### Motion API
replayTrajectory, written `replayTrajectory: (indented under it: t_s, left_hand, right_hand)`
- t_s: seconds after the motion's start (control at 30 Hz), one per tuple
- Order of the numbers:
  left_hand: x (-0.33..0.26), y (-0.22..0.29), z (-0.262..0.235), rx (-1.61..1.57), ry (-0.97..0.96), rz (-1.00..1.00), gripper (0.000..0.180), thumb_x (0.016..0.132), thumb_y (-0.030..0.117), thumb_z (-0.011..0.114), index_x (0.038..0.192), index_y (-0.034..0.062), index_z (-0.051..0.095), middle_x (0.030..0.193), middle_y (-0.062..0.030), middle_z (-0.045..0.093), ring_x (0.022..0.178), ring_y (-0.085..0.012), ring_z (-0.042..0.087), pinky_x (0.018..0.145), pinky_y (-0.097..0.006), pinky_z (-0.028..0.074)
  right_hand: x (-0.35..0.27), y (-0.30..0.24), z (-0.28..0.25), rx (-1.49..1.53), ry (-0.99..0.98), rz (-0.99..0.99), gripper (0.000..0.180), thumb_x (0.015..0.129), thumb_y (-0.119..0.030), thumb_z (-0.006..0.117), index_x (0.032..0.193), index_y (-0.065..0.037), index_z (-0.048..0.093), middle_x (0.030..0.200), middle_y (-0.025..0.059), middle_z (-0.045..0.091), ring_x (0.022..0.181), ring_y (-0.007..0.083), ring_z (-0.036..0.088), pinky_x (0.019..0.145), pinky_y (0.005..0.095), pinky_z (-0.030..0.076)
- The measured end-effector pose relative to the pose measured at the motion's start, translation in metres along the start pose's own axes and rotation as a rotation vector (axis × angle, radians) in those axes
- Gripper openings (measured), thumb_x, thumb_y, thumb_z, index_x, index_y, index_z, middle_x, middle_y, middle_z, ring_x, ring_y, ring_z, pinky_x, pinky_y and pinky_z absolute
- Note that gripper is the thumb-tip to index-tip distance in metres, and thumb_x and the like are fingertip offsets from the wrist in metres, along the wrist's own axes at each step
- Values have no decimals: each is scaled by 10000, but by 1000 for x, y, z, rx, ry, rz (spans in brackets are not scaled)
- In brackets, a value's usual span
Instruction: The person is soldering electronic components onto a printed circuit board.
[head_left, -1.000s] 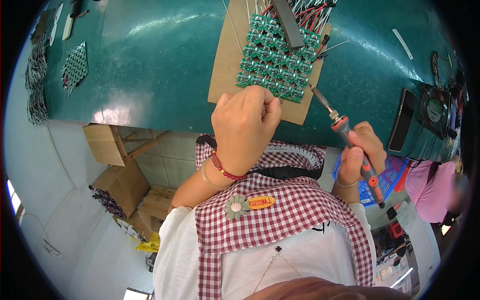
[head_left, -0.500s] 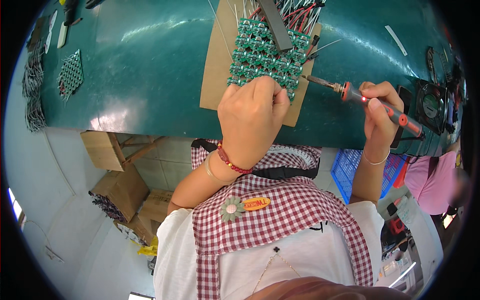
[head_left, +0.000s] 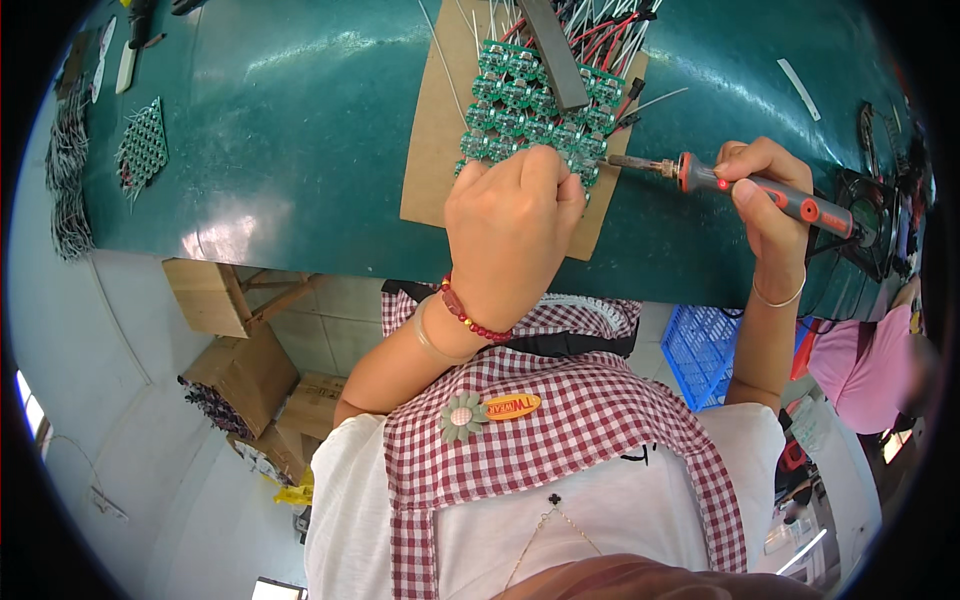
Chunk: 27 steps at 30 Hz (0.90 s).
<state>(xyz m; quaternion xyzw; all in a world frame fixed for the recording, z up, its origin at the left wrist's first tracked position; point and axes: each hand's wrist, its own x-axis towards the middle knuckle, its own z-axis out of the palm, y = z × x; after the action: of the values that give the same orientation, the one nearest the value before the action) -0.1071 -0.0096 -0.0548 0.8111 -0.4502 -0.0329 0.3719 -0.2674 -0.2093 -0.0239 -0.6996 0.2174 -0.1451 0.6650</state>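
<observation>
My right hand (head_left: 768, 195) grips a grey and orange soldering iron (head_left: 770, 193), its tip pointing left at the right edge of a panel of green circuit boards (head_left: 515, 92). Over the near edge of that panel my left hand (head_left: 515, 220) is closed, knuckles up; its fingertips, and whatever they pinch, are hidden. The panel lies on a brown cardboard sheet (head_left: 430, 160), with a dark flat bar (head_left: 552, 55) resting across it. Red, black and white wires (head_left: 605, 35) fan out from the panel's far side.
A smaller board panel (head_left: 142, 150) lies at the left of the green table (head_left: 300, 150), near a bundle of grey wires (head_left: 68, 185). A round black device (head_left: 865, 225) sits far right. Below the table are a blue crate (head_left: 697, 350) and cardboard boxes (head_left: 240, 380). Someone in pink (head_left: 850, 370) is at right.
The soldering iron has swung more level, its tip still beside the panel's right edge. My right hand has shifted slightly right; my left hand has moved slightly right along the panel.
</observation>
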Motion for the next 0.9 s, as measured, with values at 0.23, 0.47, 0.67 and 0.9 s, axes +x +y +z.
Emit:
replayTrajectory:
  t_s: [0.23,0.47,0.67,0.9]
  left_hand:
    - [1,4,-10,14,-16,-16,202,714,39,741,703,97,547,556,2,514,480,-188,477,512,-324,352]
    - [2,-3,-16,101,-26,-50,216,747,83,726,736,91,510,618,-27,560,550,-225,535,541,-347,347]
    - [3,-6,-15,84,-46,-53,216,754,90,726,738,91,511,622,-30,567,555,-227,542,541,-349,353]
    - [5,-10,-5,52,26,-29,204,731,72,738,688,100,540,558,0,535,479,-200,490,498,-337,336]
  right_hand:
    - [2,-2,-8,45,-9,-82,156,783,-113,611,832,34,627,692,58,555,638,97,423,571,247,296]
    - [10,0,3,92,-32,-48,156,790,-107,621,850,36,631,706,62,571,640,92,432,574,245,303]
    - [19,0,13,51,-41,-26,168,813,-127,645,854,36,640,710,53,577,628,76,437,562,237,309]
    - [20,-3,15,-11,-59,-25,172,809,-136,649,845,32,648,701,41,563,627,77,438,562,240,311]
